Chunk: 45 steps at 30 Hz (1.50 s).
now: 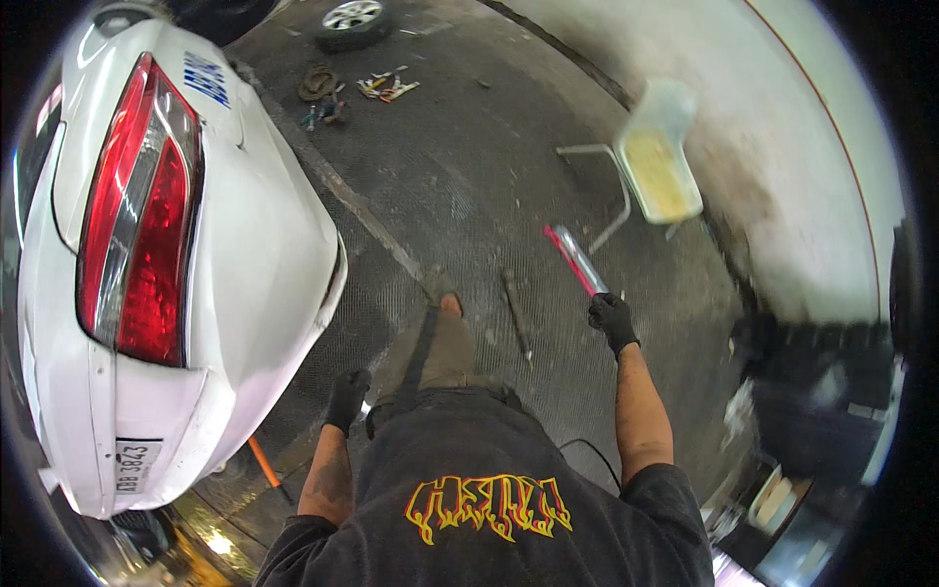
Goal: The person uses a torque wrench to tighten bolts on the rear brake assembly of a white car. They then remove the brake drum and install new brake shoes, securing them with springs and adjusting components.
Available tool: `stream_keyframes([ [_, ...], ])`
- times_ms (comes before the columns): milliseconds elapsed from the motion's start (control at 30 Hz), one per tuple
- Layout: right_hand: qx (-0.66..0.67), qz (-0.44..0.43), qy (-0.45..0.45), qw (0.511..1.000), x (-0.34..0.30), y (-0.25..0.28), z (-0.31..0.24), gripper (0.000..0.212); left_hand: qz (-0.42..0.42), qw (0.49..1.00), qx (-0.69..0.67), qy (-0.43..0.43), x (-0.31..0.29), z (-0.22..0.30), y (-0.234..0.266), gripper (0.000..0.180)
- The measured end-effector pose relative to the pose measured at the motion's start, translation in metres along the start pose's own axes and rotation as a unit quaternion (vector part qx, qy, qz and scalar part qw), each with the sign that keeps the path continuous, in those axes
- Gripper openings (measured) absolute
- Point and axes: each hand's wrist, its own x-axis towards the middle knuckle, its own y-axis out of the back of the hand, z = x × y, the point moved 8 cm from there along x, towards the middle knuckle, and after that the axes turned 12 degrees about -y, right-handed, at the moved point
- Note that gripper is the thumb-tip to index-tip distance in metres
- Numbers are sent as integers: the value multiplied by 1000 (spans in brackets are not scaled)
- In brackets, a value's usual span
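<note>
My right hand (612,321), in a black glove, is closed round the near end of a long narrow red-and-silver bar (579,262). The bar points forward and to the left, held above the floor; its exact kind is blurred. At my left hip, my left hand (347,399) hangs gloved in black with its fingers curled. A small bright spot shows beside it, but what it holds, if anything, cannot be made out. To my left stands a white car (264,235) with a red-and-clear tail light (145,220).
A stained white chair (661,166) stands by the wall at the right. On the floor lie a long rod-like tool (516,313), a wheel (354,22), and scattered tools (389,86). An orange bar (264,462) slants beside the car. Dark clutter (822,391) fills the right side.
</note>
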Motion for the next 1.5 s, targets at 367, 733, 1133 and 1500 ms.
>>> stream_keyframes([
  [367, -704, -235, 7, 670, 155, -234, -269, 47, 88, 986, 87, -110, 309, 157, 24, 36],
  [733, -732, -328, 170, 573, 364, -384, -558, 50, 185, 977, -26, 102, 544, 228, 70, 45],
  [1133, -814, -383, 215, 380, 453, -591, -727, 42, 185, 970, 30, 156, 669, 225, 119, 67],
  [1500, -811, -421, 324, 246, 457, -727, -839, 41, 208, 914, -75, 339, 713, 209, 175, 51],
])
